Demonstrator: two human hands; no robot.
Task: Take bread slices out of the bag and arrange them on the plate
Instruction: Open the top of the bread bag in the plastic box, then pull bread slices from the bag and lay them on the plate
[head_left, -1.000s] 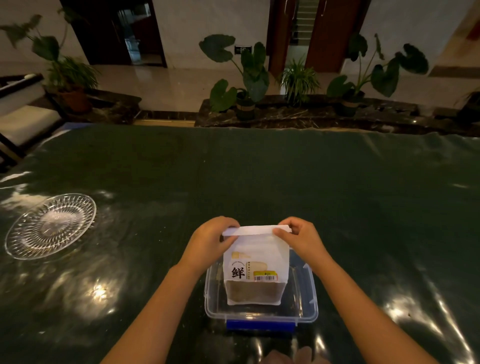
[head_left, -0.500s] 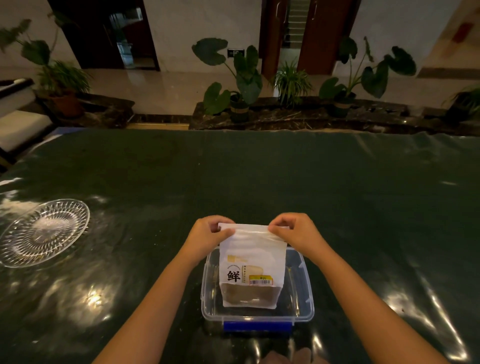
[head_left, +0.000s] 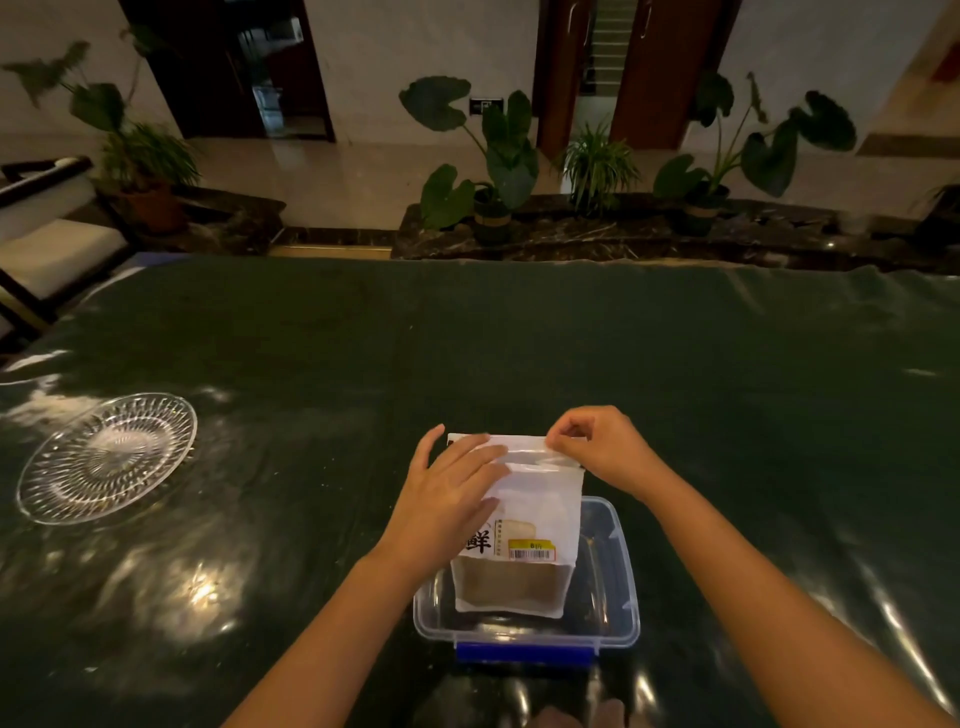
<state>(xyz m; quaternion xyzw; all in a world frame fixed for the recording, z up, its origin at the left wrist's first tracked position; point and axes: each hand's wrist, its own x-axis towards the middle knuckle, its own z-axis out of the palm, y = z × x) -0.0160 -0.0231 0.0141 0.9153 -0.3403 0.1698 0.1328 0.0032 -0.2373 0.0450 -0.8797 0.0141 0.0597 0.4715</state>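
A white bread bag (head_left: 535, 506) with a black character and a yellow barcode label stands upright in a clear plastic box (head_left: 613, 618). Brown bread shows through its clear lower part. My right hand (head_left: 597, 447) pinches the bag's folded top strip at its right end. My left hand (head_left: 452, 493) lies flat, fingers spread, against the front of the bag's upper left. A clear cut-glass plate (head_left: 106, 457) sits bare at the left of the table.
The table (head_left: 519, 338) is covered with a dark green glossy sheet. The clear box has a blue latch (head_left: 524, 652) on its near side. Potted plants (head_left: 498, 171) and a stone ledge stand beyond the far edge; a chair (head_left: 47, 249) is at far left.
My left hand let go of the bag's top left corner and now rests open and flat on the bag's front. My right hand keeps pinching the top strip.
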